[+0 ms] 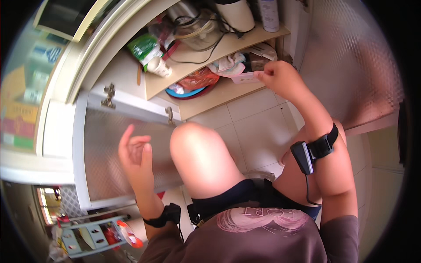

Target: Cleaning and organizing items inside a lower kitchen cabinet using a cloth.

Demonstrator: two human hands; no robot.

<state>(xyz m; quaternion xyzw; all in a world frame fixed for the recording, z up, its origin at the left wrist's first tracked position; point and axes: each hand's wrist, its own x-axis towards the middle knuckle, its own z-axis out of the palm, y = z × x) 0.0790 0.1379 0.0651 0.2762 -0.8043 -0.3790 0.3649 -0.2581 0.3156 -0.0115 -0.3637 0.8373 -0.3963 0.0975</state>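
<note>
My right hand (281, 79) reaches to the lower shelf of an open cabinet. Its thumb and forefinger pinch the edge of a pale pink plastic basket (242, 78). In and behind the basket are a bunched patterned cloth (230, 64) and a dark, see-through item (258, 61); the hand covers the basket's right end. My left hand (135, 154) is held in the air beside my bent knee, fingers partly curled and apart, holding nothing. Behind it stands an open cabinet door (105, 157) with a textured translucent panel.
On the upper shelf (204, 59) are a paper cup (159, 67), a green packet (143, 46), a glass bowl (200, 34) with a black cord, and a spray can (269, 16). Left on the lower shelf, an orange-red plastic bag (199, 79) lies on a blue basin (185, 94). Another textured door (345, 65) stands at right.
</note>
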